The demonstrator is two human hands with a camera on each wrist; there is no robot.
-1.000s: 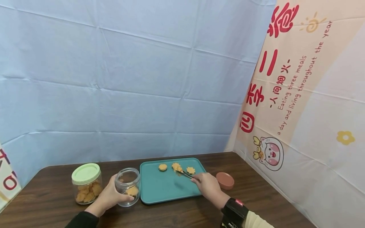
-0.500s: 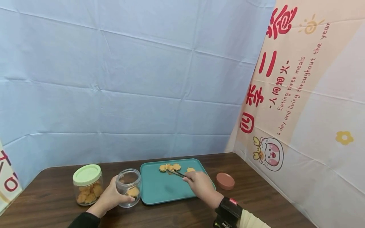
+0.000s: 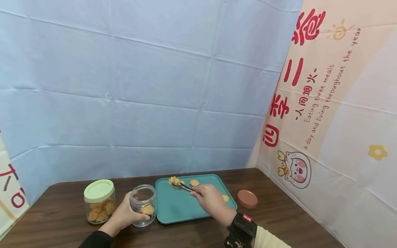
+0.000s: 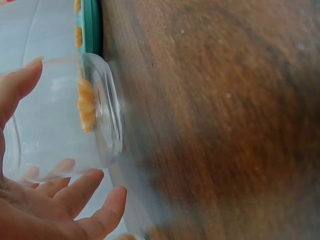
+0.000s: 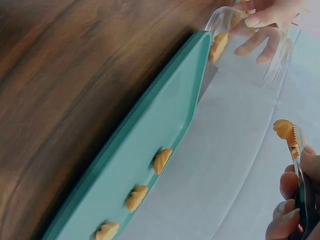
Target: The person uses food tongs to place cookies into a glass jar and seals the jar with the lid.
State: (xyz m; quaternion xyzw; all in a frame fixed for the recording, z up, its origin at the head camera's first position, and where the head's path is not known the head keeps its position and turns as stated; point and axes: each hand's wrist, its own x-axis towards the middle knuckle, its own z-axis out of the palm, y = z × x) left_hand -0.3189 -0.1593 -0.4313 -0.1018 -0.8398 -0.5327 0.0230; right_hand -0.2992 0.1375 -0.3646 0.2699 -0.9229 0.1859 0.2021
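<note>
My left hand (image 3: pixel 124 214) holds a clear open-topped jar (image 3: pixel 152 199), thumb on the near side and fingers round the left. A cookie (image 4: pixel 87 106) lies inside on the jar's bottom. In my right hand (image 3: pixel 212 202) are metal tongs (image 5: pixel 299 162) with toothed tips. They pinch a scalloped golden cookie (image 5: pixel 284 130), raised above the tray in the right wrist view. On the teal tray (image 3: pixel 183 210) sit other cookies, one (image 3: pixel 194 183) near the far edge and another (image 3: pixel 225 198) beside my right hand.
Left of my left hand stands a jar (image 3: pixel 99 203) full of cookies under a light green lid (image 3: pixel 99 190). A reddish-brown round lid (image 3: pixel 247 199) lies right of the tray. Pale cloth (image 3: pixel 155 103) hangs behind the dark wooden table (image 3: pixel 62 206).
My right hand has moved left across the tray with the tongs and the pinched cookie, toward the jar. The left hand keeps its hold on the jar. The view has shifted slightly.
</note>
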